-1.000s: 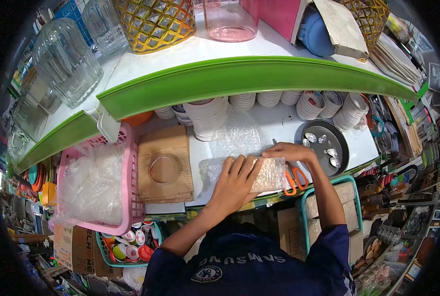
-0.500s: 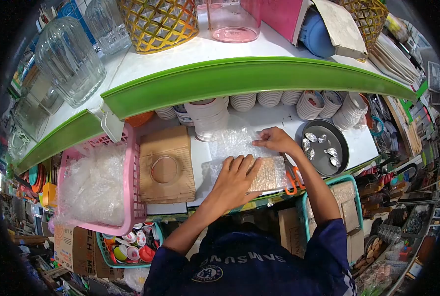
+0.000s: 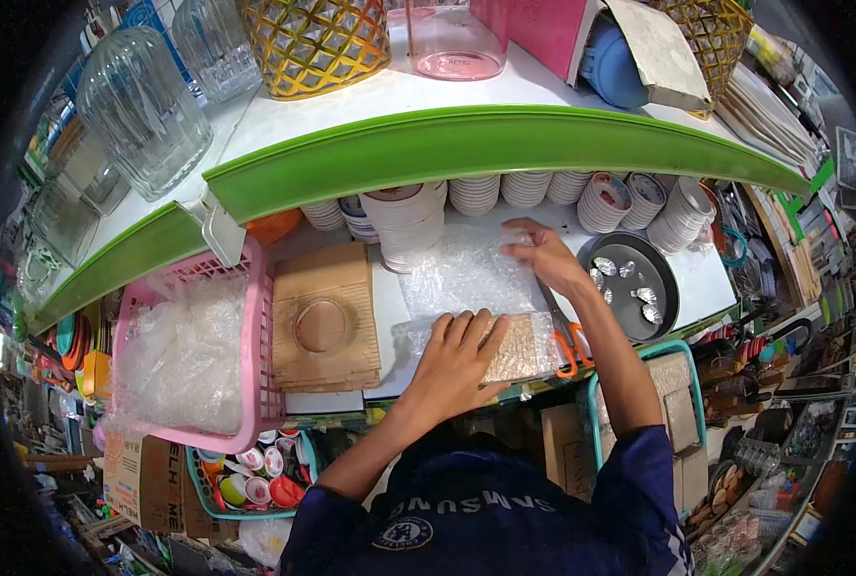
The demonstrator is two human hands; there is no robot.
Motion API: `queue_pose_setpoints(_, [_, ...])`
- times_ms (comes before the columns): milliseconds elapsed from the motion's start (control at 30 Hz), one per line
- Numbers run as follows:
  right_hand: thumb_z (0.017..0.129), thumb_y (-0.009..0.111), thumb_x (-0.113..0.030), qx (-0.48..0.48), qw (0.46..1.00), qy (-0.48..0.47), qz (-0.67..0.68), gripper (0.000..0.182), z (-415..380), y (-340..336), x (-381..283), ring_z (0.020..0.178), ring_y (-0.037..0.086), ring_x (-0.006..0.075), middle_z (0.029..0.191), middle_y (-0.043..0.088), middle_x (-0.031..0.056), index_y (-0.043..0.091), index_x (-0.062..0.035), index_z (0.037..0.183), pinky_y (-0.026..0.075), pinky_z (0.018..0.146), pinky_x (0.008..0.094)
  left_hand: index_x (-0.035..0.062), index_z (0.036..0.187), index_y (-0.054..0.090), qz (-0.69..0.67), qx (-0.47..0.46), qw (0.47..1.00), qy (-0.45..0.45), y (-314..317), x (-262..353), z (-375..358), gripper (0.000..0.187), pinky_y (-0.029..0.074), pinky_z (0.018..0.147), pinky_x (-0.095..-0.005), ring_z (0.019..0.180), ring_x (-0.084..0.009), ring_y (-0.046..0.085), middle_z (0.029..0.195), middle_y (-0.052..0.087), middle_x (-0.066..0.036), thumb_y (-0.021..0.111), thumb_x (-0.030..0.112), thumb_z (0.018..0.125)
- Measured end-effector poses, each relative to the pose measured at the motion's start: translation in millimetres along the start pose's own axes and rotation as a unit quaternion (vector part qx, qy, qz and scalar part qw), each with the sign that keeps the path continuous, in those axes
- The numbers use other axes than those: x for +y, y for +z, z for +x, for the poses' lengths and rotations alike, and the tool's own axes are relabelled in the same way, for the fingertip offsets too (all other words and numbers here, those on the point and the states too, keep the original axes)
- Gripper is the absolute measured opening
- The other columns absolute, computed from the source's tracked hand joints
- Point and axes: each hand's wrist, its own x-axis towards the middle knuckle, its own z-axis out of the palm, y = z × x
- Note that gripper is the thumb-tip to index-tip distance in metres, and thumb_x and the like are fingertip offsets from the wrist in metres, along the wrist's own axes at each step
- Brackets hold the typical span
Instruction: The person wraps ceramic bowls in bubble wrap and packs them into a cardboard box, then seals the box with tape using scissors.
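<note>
A clear sheet of bubble wrap [image 3: 466, 274] lies spread on the white table, its near part beneath a flat brown cardboard-like piece [image 3: 522, 348] that looks covered in bubble wrap. My left hand [image 3: 452, 370] rests on that piece, fingers stretched out and a little apart. At the sheet's far right corner is my right hand [image 3: 548, 257], its thumb and fingers bent round the edge of the bubble wrap; the fingertips are slightly blurred. Orange-handled scissors [image 3: 570, 348] lie right of the brown piece, under my right forearm, blades pointing away.
Left are stacked cardboard sheets [image 3: 351, 355] with a tape roll [image 3: 321, 327] on top, and a pink basket [image 3: 252, 384] of bubble wrap. Right stands a dark round pan [image 3: 673, 293] holding several foil pieces. Stacked bowls [image 3: 409, 226] line the back under a green-edged shelf [image 3: 505, 139].
My right hand has moved away from me and slightly right, and the bunched bubble wrap now lies flatter and wider. My left hand has stayed nearly in place on the brown piece.
</note>
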Motion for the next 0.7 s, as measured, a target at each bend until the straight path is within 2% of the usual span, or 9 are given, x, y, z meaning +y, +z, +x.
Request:
queue_pose_setpoints(33, [0.084,0.068,-0.004,0.052,0.996,-0.065,-0.035,0.036,2.1,-2.0,1.5,0.076,0.055,0.009,0.09,0.064,0.0041,0.056,-0.0026,0.117,0.043,0.068,0.0244,-0.0024,0.138,0.042,-0.001,0.004,1.0,0.001,0.5,-0.3,-0.5,0.083,0.031,0.103,-0.0461,0.115,-0.0341,0.043,0.125,0.046,-0.018,0.072,0.043,0.075])
queue_pose_setpoints(167, [0.082,0.069,-0.004,0.097,0.991,-0.087,0.041,0.034,4.6,-7.1,4.5,0.082,0.059,0.0093,0.093,0.066,0.0056,0.057,-0.0014,0.114,0.045,0.072,0.0242,-0.0024,0.138,0.042,-0.002,0.006,1.0,0.001,1.1,-0.2,-0.9,0.083,0.031,0.102,-0.0458,0.115,-0.0339,0.043,0.125,0.046,-0.018,0.072,0.043,0.075])
queue_pose_setpoints(367, [0.081,0.073,-0.011,0.14,0.976,-0.157,-0.053,0.027,1.4,-3.8,8.6,0.085,0.06,0.0119,0.098,0.065,0.0064,0.064,0.0009,0.104,0.049,0.07,0.0265,-0.0022,0.138,0.042,0.007,0.009,1.0,0.003,3.1,-0.5,-1.5,0.084,0.031,0.102,-0.0448,0.115,-0.0334,0.043,0.125,0.046,-0.017,0.073,0.044,0.074])
queue_pose_setpoints(433, [0.08,0.072,-0.013,0.242,0.942,-0.209,-0.104,0.025,-14.3,12.8,-16.1,0.087,0.061,0.0167,0.103,0.065,0.0091,0.065,-0.0008,0.102,0.049,0.074,0.0291,-0.0022,0.137,0.043,0.01,0.016,1.0,0.006,3.3,-1.2,-1.3,0.084,0.031,0.102,-0.0445,0.115,-0.033,0.043,0.125,0.046,-0.017,0.073,0.044,0.074])
queue_pose_setpoints(467, [0.08,0.072,-0.013,0.241,0.942,-0.211,-0.105,0.025,-18.3,14.0,-18.7,0.087,0.061,0.0167,0.103,0.065,0.0091,0.065,-0.0008,0.102,0.049,0.074,0.0291,-0.0022,0.137,0.043,0.012,0.018,1.0,0.005,3.8,-2.1,-1.2,0.084,0.031,0.102,-0.0445,0.115,-0.033,0.043,0.125,0.046,-0.017,0.073,0.044,0.074])
queue_pose_setpoints(533, [0.08,0.072,-0.014,0.284,0.867,-0.327,-0.246,0.028,-28.8,18.1,-24.5,0.093,0.061,0.0231,0.104,0.064,0.0114,0.065,-0.003,0.105,0.049,0.078,0.0326,-0.0021,0.136,0.044,0.007,0.007,1.0,0.004,5.3,-3.4,-1.5,0.083,0.031,0.101,-0.044,0.115,-0.0327,0.044,0.125,0.046,-0.017,0.073,0.044,0.074])
queue_pose_setpoints(600, [0.08,0.071,-0.014,0.256,0.869,-0.328,-0.268,0.028,-54.1,22.0,-37.6,0.097,0.06,0.0283,0.103,0.064,0.0119,0.065,-0.0043,0.106,0.048,0.085,0.036,-0.0019,0.134,0.045,0.008,0.009,1.0,0.002,4.8,-3.0,-1.5,0.081,0.032,0.101,-0.0438,0.115,-0.0328,0.044,0.124,0.047,-0.017,0.073,0.044,0.074])
queue_pose_setpoints(667, [0.08,0.073,-0.017,0.071,0.884,-0.326,-0.328,0.037,-78.5,25.0,-47.5,0.102,0.059,0.028,0.108,0.062,0.0124,0.063,-0.004,0.113,0.045,0.091,0.0363,-0.0017,0.132,0.047,0.01,0.011,1.0,0.002,5.4,-3.5,-1.2,0.079,0.032,0.1,-0.0437,0.115,-0.033,0.044,0.124,0.047,-0.017,0.073,0.044,0.074])
queue_pose_setpoints(700, [0.08,0.073,-0.017,0.07,0.884,-0.327,-0.328,0.037,-89.6,27.6,-51.8,0.102,0.059,0.028,0.108,0.062,0.0124,0.063,-0.004,0.113,0.045,0.091,0.0363,-0.0013,0.13,0.049,0.011,0.009,1.0,-0.001,6.7,-4.4,-1.2,0.076,0.032,0.1,-0.0435,0.116,-0.0326,0.044,0.124,0.048,-0.017,0.073,0.044,0.073])
